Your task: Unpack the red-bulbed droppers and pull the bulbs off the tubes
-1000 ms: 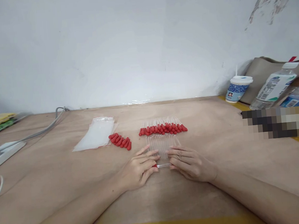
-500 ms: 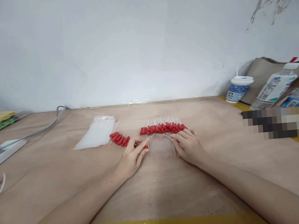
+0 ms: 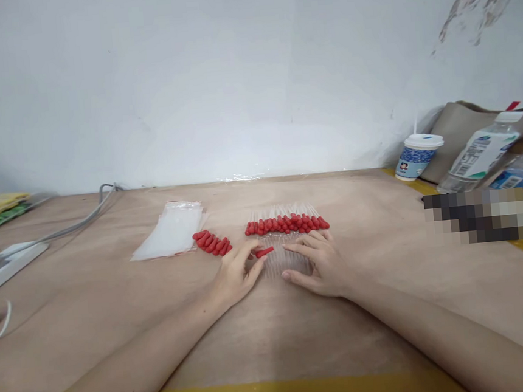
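Observation:
My left hand (image 3: pixel 239 272) pinches one red rubber dropper bulb (image 3: pixel 264 252) between thumb and fingers, its narrow end pointing right. Over a row of clear dropper tubes (image 3: pixel 274 268) hovers or rests my right hand (image 3: pixel 322 262), thumb and fingers spread apart; whether it touches a tube I cannot tell. Behind both hands lies a row of finished-looking droppers (image 3: pixel 286 223), red bulbs toward me and clear stems toward the wall. Several loose red bulbs (image 3: pixel 211 242) lie in a slanting line just beyond my left hand.
White zip bags (image 3: pixel 173 228) lie stacked left of the loose bulbs. A grey cable (image 3: pixel 78 226) runs to a white power strip (image 3: pixel 11 266) at far left. On the right stand a paper cup (image 3: pixel 418 156), a plastic bottle (image 3: pixel 484 152) and a grey bag (image 3: pixel 443 134).
My left hand has brought the red bulb a little to the right, over the tubes. My right hand has shifted slightly left and its thumb and fingers have spread.

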{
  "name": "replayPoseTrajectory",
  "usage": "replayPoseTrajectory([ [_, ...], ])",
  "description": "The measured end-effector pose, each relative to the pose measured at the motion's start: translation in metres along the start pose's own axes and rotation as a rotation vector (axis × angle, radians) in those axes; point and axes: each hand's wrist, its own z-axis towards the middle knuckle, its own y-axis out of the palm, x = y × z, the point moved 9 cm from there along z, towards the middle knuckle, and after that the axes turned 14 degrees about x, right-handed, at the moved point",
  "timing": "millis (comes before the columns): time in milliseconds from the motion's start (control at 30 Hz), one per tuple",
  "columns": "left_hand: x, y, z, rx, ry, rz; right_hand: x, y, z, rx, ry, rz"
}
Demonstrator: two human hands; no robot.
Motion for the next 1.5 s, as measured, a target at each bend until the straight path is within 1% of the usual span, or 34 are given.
replayPoseTrajectory([
  [100,0.004,0.004,0.000,-0.027,0.016,-0.031,-0.007,-0.001,-0.001,0.001,-0.018,0.052],
  [333,0.020,0.015,-0.004,-0.121,0.054,-0.101,-0.010,0.001,-0.004,0.084,-0.010,0.147],
  [400,0.023,0.018,-0.005,-0.159,0.059,-0.112,-0.013,0.001,-0.004,0.078,-0.030,0.182],
  [467,0.023,0.018,-0.004,-0.178,0.068,-0.100,-0.007,-0.001,-0.003,0.067,-0.019,0.185],
  [500,0.023,0.017,-0.004,-0.178,0.070,-0.082,0.001,-0.005,-0.003,0.076,0.010,0.167],
  [567,0.018,0.014,-0.003,-0.177,0.054,-0.033,0.027,-0.016,-0.005,0.134,0.115,0.089],
  [633,0.012,0.014,-0.004,-0.212,0.021,0.012,0.063,-0.035,-0.011,0.242,0.269,-0.045],
  [700,0.007,0.017,-0.008,-0.282,-0.017,0.043,0.099,-0.049,-0.021,0.290,0.445,-0.198],
  [767,0.002,0.022,-0.012,-0.352,-0.049,0.054,0.121,-0.055,-0.029,0.267,0.569,-0.296],
  [800,0.000,0.024,-0.014,-0.378,-0.063,0.054,0.127,-0.055,-0.032,0.239,0.616,-0.323],
  [900,-0.004,0.027,-0.015,-0.410,-0.079,0.037,0.132,-0.049,-0.037,0.124,0.703,-0.376],
  [1000,-0.004,0.028,-0.014,-0.400,-0.063,0.022,0.127,-0.042,-0.036,0.041,0.692,-0.428],
  [1167,0.001,0.025,-0.011,-0.367,-0.025,0.006,0.125,-0.040,-0.034,-0.003,0.667,-0.450],
  [1400,0.007,0.020,-0.008,-0.324,-0.008,-0.017,0.122,-0.043,-0.029,0.065,0.607,-0.404],
  [1500,0.005,0.020,-0.009,-0.315,-0.008,-0.013,0.119,-0.041,-0.023,0.108,0.578,-0.342],
])
